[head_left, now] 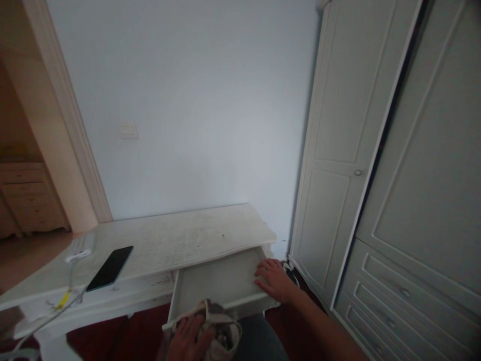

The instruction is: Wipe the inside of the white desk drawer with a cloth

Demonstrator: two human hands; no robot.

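Observation:
A white desk (169,240) stands against the wall with its right drawer (221,283) pulled out. My right hand (273,281) rests on the drawer's right side wall, fingers curled over the edge. My left hand (190,336) is at the drawer's front rim, fingers pressed onto a crumpled grey-and-white cloth (223,328) that hangs over the rim. The inside of the drawer that shows is bare.
A black phone (110,267) lies face up on the desk's left part, beside a white power strip (80,246) with a cable trailing off the front. A white wardrobe (376,175) stands at the right, one door ajar. A doorway opens at the far left.

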